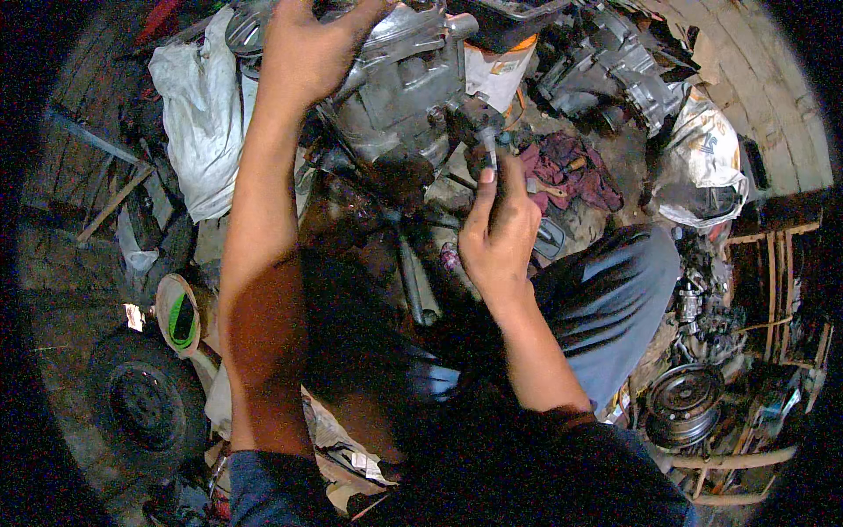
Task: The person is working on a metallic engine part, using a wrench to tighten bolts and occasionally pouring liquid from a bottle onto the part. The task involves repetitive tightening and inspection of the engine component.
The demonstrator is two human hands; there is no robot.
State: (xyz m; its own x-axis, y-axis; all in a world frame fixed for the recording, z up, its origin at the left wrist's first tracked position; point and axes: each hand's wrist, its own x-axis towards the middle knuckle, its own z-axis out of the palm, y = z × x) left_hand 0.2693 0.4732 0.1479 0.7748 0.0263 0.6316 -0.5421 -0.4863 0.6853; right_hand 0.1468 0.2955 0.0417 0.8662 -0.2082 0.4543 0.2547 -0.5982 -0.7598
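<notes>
A large grey metal gearbox casing (399, 92) stands in front of me at the top of the view. My left hand (320, 44) is at its upper left, thumb stretched out over the casing; the other fingertips are cut off by the top edge. Beside the casing's lower right, my right hand (502, 224) is closed around a slim grey metal tool (490, 151). The thumb lies along the tool, whose upper end points at a dark round part (474, 119) on the casing's side. Whether the two touch I cannot tell.
A metal bar (411, 272) lies below the casing. A dark red rag (584, 167) with a brush (549, 188) is to the right, near a second metal casing (606, 75) and a white sack (707, 162). A tyre (145, 400) lies left, a wheel rim (685, 395) right.
</notes>
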